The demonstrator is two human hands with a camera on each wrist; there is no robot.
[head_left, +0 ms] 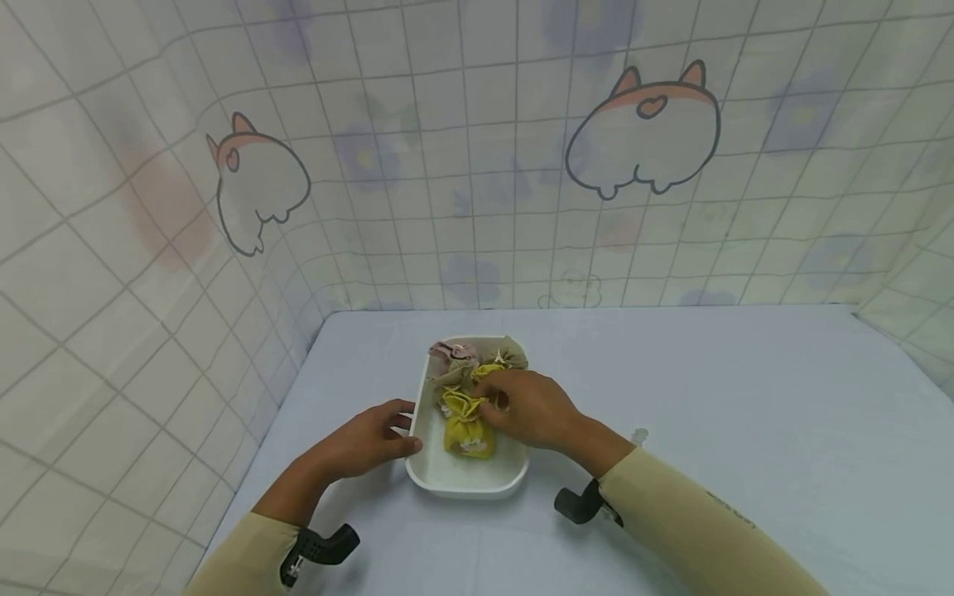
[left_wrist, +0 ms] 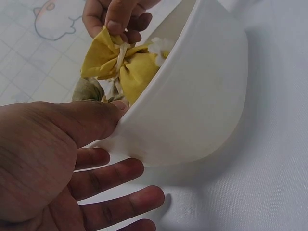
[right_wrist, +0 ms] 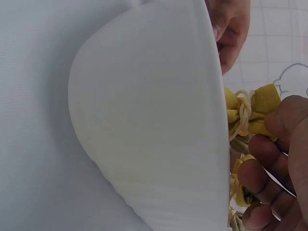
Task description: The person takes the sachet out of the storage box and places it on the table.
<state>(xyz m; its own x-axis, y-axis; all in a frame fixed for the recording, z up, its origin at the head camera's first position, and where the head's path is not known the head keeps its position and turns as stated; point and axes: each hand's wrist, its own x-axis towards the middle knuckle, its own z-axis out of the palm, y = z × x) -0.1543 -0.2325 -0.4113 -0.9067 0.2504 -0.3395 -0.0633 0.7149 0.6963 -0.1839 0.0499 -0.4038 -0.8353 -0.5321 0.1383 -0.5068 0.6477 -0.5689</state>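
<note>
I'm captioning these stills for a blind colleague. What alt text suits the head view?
A person's right hand pinches a yellow pouch by its gathered top in a white tray, while the left hand touches the tray's left side. More pouches lie at the tray's far end. It stands on a pale table before a grid-patterned backdrop.

Shows a pale, smooth table [head_left: 715, 397]; carries a white, round-cornered tray [head_left: 465, 487] directly on its surface, nearer the left edge than the right.

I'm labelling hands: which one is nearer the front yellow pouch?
Right: the right hand pinches the pouch by its top; the left hand touches the tray farther left.
</note>
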